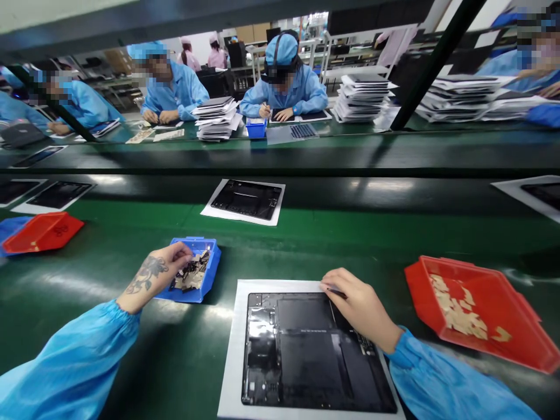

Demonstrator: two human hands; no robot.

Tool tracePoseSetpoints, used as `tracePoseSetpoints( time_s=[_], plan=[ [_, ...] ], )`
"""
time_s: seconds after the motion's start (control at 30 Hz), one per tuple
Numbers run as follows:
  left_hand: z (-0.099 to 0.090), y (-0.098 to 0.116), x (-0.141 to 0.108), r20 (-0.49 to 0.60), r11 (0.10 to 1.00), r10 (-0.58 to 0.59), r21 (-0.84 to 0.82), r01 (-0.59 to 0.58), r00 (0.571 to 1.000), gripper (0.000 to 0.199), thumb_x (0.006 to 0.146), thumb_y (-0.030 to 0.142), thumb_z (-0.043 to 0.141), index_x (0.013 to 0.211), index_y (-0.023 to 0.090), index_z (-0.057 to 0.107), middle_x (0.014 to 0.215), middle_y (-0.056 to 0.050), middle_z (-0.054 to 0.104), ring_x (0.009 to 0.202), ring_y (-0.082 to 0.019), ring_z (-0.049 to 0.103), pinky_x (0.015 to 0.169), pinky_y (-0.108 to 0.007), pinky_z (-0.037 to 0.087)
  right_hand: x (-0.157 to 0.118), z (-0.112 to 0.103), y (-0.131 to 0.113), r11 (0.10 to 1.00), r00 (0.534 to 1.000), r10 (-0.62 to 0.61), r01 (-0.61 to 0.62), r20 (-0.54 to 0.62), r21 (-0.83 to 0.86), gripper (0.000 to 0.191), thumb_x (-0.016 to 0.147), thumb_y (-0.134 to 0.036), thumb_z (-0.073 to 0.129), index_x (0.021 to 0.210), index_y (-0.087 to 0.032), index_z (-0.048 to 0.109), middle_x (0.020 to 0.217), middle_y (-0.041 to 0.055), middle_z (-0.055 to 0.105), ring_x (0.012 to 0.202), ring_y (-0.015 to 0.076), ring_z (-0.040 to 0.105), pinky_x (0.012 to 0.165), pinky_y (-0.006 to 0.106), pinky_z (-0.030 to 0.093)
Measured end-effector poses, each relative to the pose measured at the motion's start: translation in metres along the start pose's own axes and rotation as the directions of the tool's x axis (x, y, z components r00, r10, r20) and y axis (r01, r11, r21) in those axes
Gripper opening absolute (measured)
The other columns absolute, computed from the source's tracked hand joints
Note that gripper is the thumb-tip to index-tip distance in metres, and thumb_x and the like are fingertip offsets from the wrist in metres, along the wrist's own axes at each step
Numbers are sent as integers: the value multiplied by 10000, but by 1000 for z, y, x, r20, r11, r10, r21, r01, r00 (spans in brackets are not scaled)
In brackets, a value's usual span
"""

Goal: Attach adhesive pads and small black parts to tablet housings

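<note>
Reaching with the left hand (174, 258) into a blue bin (212, 267) on the green bench (188, 361), with fingers bent close together over a heap of small dark and tan pieces (191, 279); impossible to tell whether pinching one. In the right hand (361, 306), pinched between thumb and fingers, a thin dark tool (336, 291), too small to identify. Beneath, on a white sheet (231, 356), an opened black tablet (306, 361), partly covered by that hand. To the right, a red bin (516, 309) with pale scraps (464, 318) inside. At far left, another red container (46, 228) overlapping a blue one (11, 224), cut off by the edge, with contents mostly hidden.
</note>
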State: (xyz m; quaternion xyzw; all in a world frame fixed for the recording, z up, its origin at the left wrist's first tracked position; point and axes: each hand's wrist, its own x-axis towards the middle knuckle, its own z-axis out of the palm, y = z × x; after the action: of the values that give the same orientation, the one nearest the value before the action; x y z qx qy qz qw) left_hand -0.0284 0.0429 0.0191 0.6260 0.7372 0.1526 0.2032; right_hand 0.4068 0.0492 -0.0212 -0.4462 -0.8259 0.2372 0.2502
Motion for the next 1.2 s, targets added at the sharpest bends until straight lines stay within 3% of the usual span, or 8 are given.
tracePoseSetpoints(
  time_s=[0.17, 0.3, 0.43, 0.6, 0.73, 0.83, 1.03, 1.2],
  plan=[
    [-6, 18, -10, -95, 992, 72, 115, -61, 993, 249, 837, 394, 468, 917, 266, 665, 945, -19, 690, 892, -240, 629, 767, -316, 459, -2, -7, -3, 996, 982, 0, 16, -187, 84, 151, 946, -234, 458, 876, -226, 591, 948, 46, 608, 883, 197, 598, 769, 316, 476],
    [-8, 42, -18, -89, 990, 62, 130, -50, 994, 270, 842, 389, 453, 948, 254, 662, 970, -26, 684, 906, -240, 622, 777, -329, 464, -5, -8, -5, 993, 981, -15, 38, -193, 115, 157, 951, -229, 453, 876, -230, 591, 940, 50, 604, 882, 201, 594, 769, 325, 475],
    [-5, 82, -29, -95, 995, 86, -41, -90, 992, 295, 842, 413, 459, 1007, 237, 628, 913, -21, 675, 823, -207, 631, 702, -292, 482, -7, -12, -11, 990, 983, -24, 49, -184, 131, 148, 946, -215, 461, 886, -230, 595, 928, 47, 605, 866, 195, 596, 767, 319, 474],
    [4, 102, -25, -83, 985, 142, 110, -133, 986, 218, 848, 340, 455, 982, 248, 600, 780, 4, 631, 682, -176, 593, 619, -275, 440, -10, -15, -16, 988, 985, -26, 52, -171, 149, 165, 946, -230, 449, 885, -231, 602, 916, 51, 614, 844, 199, 605, 740, 314, 482],
    [14, 100, -17, 10, 968, 186, -175, -181, 983, 222, 834, 340, 499, 1000, 221, 585, 750, 11, 598, 667, -152, 566, 628, -259, 446, -12, -15, -16, 985, 986, -20, 47, -166, 165, 161, 938, -230, 472, 884, -224, 624, 911, 50, 621, 826, 195, 605, 728, 313, 476],
    [28, 119, -23, 80, 895, 251, -399, -200, 965, 237, 839, 338, 526, 1026, 201, 579, 793, -1, 599, 706, -143, 560, 660, -258, 449, -13, -17, -25, 968, 988, 26, 12, -151, 250, 183, 931, -244, 497, 853, -220, 661, 881, 37, 633, 816, 186, 606, 734, 301, 467],
    [70, 199, -42, 248, 766, 475, -588, -259, 844, 171, 848, 233, 545, 1001, 187, 606, 797, -1, 616, 730, -126, 564, 685, -249, 435, -19, -32, -42, 870, 974, 225, -215, 30, 444, 137, 864, -322, 608, 872, -210, 686, 808, 4, 634, 731, 159, 562, 663, 261, 427],
    [105, 263, -39, 302, 651, 625, -710, -268, 720, 108, 824, 148, 552, 922, 159, 595, 776, 2, 624, 693, -106, 563, 665, -229, 434, -47, -58, -19, 749, 940, 337, -301, 51, 590, 203, 851, -356, 624, 749, -181, 609, 734, -10, 564, 649, 130, 484, 580, 250, 366]
  ],
)
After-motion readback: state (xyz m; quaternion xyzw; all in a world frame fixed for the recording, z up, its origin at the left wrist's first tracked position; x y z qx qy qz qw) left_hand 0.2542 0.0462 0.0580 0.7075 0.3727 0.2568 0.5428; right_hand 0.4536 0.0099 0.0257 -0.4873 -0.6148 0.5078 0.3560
